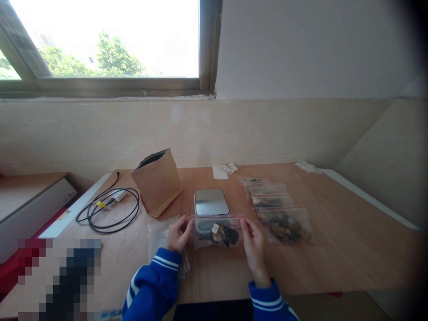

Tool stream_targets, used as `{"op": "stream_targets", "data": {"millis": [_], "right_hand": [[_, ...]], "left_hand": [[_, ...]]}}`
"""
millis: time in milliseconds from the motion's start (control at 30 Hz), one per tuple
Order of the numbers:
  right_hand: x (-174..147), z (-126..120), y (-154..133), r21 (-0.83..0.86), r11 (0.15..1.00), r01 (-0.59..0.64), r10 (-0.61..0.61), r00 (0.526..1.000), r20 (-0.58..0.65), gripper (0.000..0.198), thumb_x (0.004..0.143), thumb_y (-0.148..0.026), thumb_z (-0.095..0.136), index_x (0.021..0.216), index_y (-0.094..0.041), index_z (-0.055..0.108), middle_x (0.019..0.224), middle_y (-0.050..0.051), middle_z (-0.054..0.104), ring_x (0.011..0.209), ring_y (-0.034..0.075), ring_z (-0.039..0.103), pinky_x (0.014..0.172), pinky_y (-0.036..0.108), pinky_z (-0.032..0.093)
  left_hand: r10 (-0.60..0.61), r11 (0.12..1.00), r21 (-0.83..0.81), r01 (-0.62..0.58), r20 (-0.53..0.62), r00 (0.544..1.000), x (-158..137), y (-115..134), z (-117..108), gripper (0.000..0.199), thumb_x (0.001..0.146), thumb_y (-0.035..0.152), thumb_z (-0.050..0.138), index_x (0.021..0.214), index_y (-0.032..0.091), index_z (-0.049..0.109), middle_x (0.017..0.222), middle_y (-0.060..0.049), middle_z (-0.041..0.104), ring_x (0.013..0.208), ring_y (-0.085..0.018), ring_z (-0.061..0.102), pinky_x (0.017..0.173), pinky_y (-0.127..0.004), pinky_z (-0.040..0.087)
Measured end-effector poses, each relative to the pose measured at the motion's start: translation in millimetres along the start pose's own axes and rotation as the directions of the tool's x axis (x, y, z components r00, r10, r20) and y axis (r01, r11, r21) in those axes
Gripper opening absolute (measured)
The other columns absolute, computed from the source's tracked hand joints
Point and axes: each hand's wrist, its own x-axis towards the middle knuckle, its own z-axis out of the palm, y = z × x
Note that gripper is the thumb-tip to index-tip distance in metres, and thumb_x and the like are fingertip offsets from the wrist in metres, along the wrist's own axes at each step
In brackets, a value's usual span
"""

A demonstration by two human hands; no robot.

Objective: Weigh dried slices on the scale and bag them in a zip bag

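A clear zip-lock bag (200,243) with a red seal line hangs between my hands, in front of a small scale with a silver plate (211,201). Dark brown dried pieces and a small white packet lie inside it. My left hand (179,233) pinches the bag's upper left corner, thumb against fingers. At the upper right corner my right hand (253,243) grips the same edge. Below and beside my left hand lies a stack of clear plastic bags (157,234), partly hidden by my wrist. The scale's front part is covered by the held bag.
Several filled zip-lock bags (287,227) overlap in a row on the right. A brown paper bag (160,183) stands open at the back left, beside a coiled black cable (113,229) with a white adapter. Crumpled white paper (229,168) lies near the wall. A blurred patch covers the lower left.
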Motion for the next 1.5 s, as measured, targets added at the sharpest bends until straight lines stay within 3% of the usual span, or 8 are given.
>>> {"op": "stream_targets", "data": {"millis": [167,267,367,600,967,1133,1333,1500], "right_hand": [[-1.1,-0.1,0.3,-0.045,0.999,0.027,-0.028,0.999,-0.017,0.040,0.081,-0.055,0.058,0.088,-0.017,0.068,0.084,0.010,0.074,0.079,0.025,0.069,0.075,0.035,0.052],[-1.7,-2.1,-1.2,-0.044,0.999,0.019,-0.020,1.000,-0.016,0.040,0.081,-0.055,0.058,0.089,-0.017,0.067,0.083,0.009,0.074,0.078,0.024,0.069,0.073,0.034,0.052],[-2.3,-3.8,-1.7,-0.062,0.998,0.020,-0.020,1.000,0.004,0.040,0.081,-0.055,0.058,0.089,-0.017,0.067,0.084,0.009,0.074,0.077,0.023,0.068,0.072,0.033,0.052],[-4.9,-1.8,-6.6,-0.090,0.995,0.041,-0.040,0.999,0.010,0.041,0.080,-0.057,0.059,0.087,-0.017,0.068,0.081,0.008,0.074,0.075,0.024,0.068,0.071,0.034,0.052],[-7.3,0.0,1.7,-0.078,0.996,0.047,-0.049,0.999,-0.012,0.038,0.077,-0.054,0.063,0.088,-0.018,0.069,0.085,0.008,0.073,0.078,0.024,0.068,0.075,0.036,0.053],[-9.7,0.6,-0.6,-0.062,0.997,0.051,-0.051,0.999,0.003,0.040,0.076,-0.055,0.064,0.088,-0.018,0.069,0.083,0.008,0.074,0.077,0.025,0.069,0.074,0.037,0.054],[-12.9,0.3,-7.6,-0.125,0.988,0.090,-0.107,0.984,-0.141,0.042,0.075,-0.056,0.064,0.087,-0.016,0.069,0.083,0.009,0.074,0.076,0.024,0.069,0.071,0.034,0.054],[-12.2,-0.9,-4.4,-0.152,0.984,0.091,-0.117,0.977,-0.176,0.041,0.075,-0.054,0.066,0.086,-0.015,0.069,0.083,0.010,0.074,0.076,0.024,0.068,0.072,0.035,0.053]], "left_hand": [[-0.014,0.999,-0.035,0.016,0.065,0.998,-0.3,-1.2,1.1,0.032,0.088,0.043,0.047,0.068,0.018,0.052,0.054,0.003,0.048,0.049,-0.011,0.046,0.048,-0.022,0.034],[-0.025,0.994,-0.099,0.040,0.145,0.989,0.1,-0.2,1.7,0.026,0.088,0.043,0.048,0.086,0.019,0.055,0.061,0.002,0.055,0.050,-0.011,0.049,0.049,-0.022,0.036],[-0.018,0.992,-0.124,0.036,0.136,0.990,1.3,0.9,2.2,0.026,0.087,0.044,0.051,0.096,0.019,0.055,0.069,0.000,0.059,0.054,-0.012,0.052,0.051,-0.022,0.038],[-0.022,0.998,-0.058,0.027,0.089,0.996,1.8,3.7,1.6,0.028,0.084,0.044,0.054,0.080,0.017,0.057,0.065,0.002,0.053,0.054,-0.010,0.047,0.050,-0.021,0.034],[-0.039,0.995,-0.089,0.050,0.122,0.992,0.5,11.9,-0.5,0.032,0.084,0.048,0.054,0.079,0.017,0.059,0.062,0.001,0.054,0.054,-0.011,0.049,0.050,-0.022,0.035],[-0.045,0.996,-0.078,0.051,0.073,0.996,0.3,8.5,1.8,0.032,0.084,0.046,0.055,0.080,0.015,0.060,0.062,0.001,0.055,0.053,-0.011,0.049,0.050,-0.021,0.034],[-0.066,0.991,-0.113,0.066,0.001,0.998,-0.8,2.1,2.6,0.031,0.082,0.047,0.057,0.075,0.017,0.055,0.059,0.003,0.051,0.052,-0.010,0.047,0.050,-0.021,0.035],[-0.080,0.991,-0.107,0.080,0.006,0.997,-1.1,4.7,2.6,0.031,0.082,0.048,0.057,0.074,0.018,0.054,0.059,0.003,0.050,0.052,-0.011,0.046,0.050,-0.022,0.035]]}}
